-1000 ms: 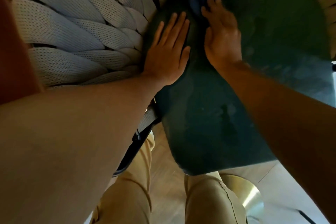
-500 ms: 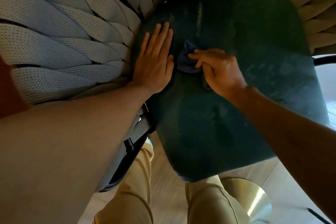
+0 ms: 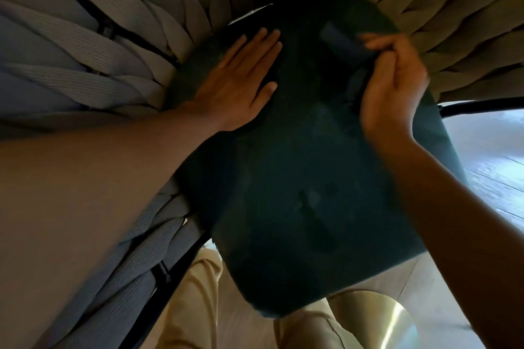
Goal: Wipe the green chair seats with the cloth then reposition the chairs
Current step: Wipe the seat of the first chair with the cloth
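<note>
From the head camera, the person bends over a dark green seat cushion (image 3: pixel 312 178) that lies inside a chair with a back of thick woven straps (image 3: pixel 93 45). The left hand (image 3: pixel 238 85) lies flat on the far left part of the cushion, its fingers straight and close together, pressing down. The right hand (image 3: pixel 394 85) is at the far right part of the cushion, its fingers curled around a dark cloth (image 3: pixel 344 44), which spreads out on the seat just left of the fingertips. Below the cushion I see beige trousers (image 3: pixel 195 306) and a shiny brass-coloured round base (image 3: pixel 388 320) on the floor.
</note>
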Demonstrator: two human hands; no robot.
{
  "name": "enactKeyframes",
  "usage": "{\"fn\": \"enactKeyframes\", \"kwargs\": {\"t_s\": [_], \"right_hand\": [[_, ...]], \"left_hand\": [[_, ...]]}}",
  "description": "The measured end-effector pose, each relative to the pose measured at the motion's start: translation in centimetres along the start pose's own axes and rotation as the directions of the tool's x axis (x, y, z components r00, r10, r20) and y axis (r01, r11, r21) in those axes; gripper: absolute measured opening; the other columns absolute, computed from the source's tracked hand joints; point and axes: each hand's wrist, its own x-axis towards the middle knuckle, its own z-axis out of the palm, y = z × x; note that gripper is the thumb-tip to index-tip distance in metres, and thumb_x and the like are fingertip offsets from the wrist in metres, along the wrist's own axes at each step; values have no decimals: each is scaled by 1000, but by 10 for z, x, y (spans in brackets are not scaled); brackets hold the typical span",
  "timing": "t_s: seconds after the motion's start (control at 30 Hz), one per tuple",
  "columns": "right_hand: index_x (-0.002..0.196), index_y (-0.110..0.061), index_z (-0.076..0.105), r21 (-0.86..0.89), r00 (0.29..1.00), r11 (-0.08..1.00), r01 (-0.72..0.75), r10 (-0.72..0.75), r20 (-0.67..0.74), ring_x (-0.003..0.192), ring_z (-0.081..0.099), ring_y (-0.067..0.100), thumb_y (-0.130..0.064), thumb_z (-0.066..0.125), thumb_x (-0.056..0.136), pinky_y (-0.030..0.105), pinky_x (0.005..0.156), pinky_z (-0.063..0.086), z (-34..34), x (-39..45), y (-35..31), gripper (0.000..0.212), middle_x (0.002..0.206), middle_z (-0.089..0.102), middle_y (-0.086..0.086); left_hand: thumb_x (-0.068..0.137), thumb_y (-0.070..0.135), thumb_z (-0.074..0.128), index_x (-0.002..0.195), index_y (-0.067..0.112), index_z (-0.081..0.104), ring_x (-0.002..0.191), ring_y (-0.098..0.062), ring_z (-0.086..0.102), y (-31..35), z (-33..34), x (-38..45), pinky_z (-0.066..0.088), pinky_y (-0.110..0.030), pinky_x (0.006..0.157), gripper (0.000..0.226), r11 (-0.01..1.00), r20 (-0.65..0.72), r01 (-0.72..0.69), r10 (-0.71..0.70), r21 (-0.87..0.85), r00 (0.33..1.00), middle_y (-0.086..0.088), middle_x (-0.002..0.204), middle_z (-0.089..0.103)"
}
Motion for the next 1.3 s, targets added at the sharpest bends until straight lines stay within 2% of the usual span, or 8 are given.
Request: {"fn": "enactKeyframes", "kwargs": {"t_s": [0.13, 0.23, 0.37, 0.57, 0.73, 0.97, 1.17, 1.3], "right_hand": [[135, -15, 59, -344, 980, 929, 135, -75, 183, 150, 31, 23, -25, 44, 100, 48, 125, 20, 8, 26, 17, 40, 156, 44, 6], [159, -16, 28, -524, 945, 837, 155, 29, 326, 156, 4, 30, -36, 45, 99, 42, 124, -2, 25, 38, 24, 65, 168, 16, 11], [154, -7, 38, -539, 958, 825, 171, -12, 285, 154, 16, 33, -18, 43, 97, 39, 125, 12, 47, 40, 35, 58, 164, 28, 14], [107, -2, 77, -315, 929, 887, 337, -259, 263, 132, 54, 19, -3, 47, 93, 18, 112, 35, 38, 27, 53, 32, 129, 68, 11], [87, 0, 77, -184, 903, 914, 363, -296, 313, 122, 63, 17, 1, 51, 90, 33, 103, 51, 25, 7, 51, 27, 117, 74, 7], [73, -10, 75, -16, 901, 1000, 0, 7, 433, 105, 71, 5, 5, 52, 85, 23, 94, 55, 3, -17, 32, 30, 96, 76, 3], [73, -6, 71, 215, 819, 877, -430, 279, 502, 96, 74, 22, 11, 41, 88, 32, 90, 57, -29, -3, 12, 37, 93, 76, 13], [93, -7, 76, -97, 985, 993, 62, -45, 169, 114, 67, 13, -3, 46, 94, 30, 103, 50, -44, 20, 22, 30, 114, 73, 1]], "left_hand": [[109, 42, 28, 162, 6, 13, 158, -23, 2, 0, 1, 10, 1, -40, 128, 65, 999, -1, -38, 38, 24, 999, -11, 171, 7], [110, 42, 28, 162, 5, 14, 158, -25, 4, 3, 1, 15, 1, -40, 128, 65, 999, -10, -45, 45, 15, 999, -12, 170, 9], [110, 42, 27, 161, 4, 16, 158, -25, 5, 1, 3, 16, 1, -39, 128, 65, 998, -11, -46, 47, 41, 999, -13, 170, 10], [109, 40, 30, 160, 3, 20, 157, -26, 9, -3, 4, 18, 4, -40, 128, 64, 996, -32, -61, 63, 67, 997, -13, 169, 13], [107, 33, 32, 160, 3, 19, 157, -26, 8, -3, 4, 19, 3, -39, 128, 62, 996, -32, -69, 71, 63, 997, -14, 169, 13], [106, 30, 36, 160, 3, 22, 157, -27, 9, -1, 1, 19, 2, -39, 128, 62, 997, -46, -71, 73, 43, 996, -14, 169, 16], [105, 32, 38, 161, 6, 18, 158, -22, 2, 9, -4, 22, -6, -34, 127, 65, 999, -23, 1, 0, 32, 1000, -11, 170, 11], [105, 35, 36, 162, 9, 15, 158, -20, 0, 29, -6, 43, -5, -34, 127, 66, 1000, -2, -31, 31, 6, 1000, -8, 171, 8]]}}
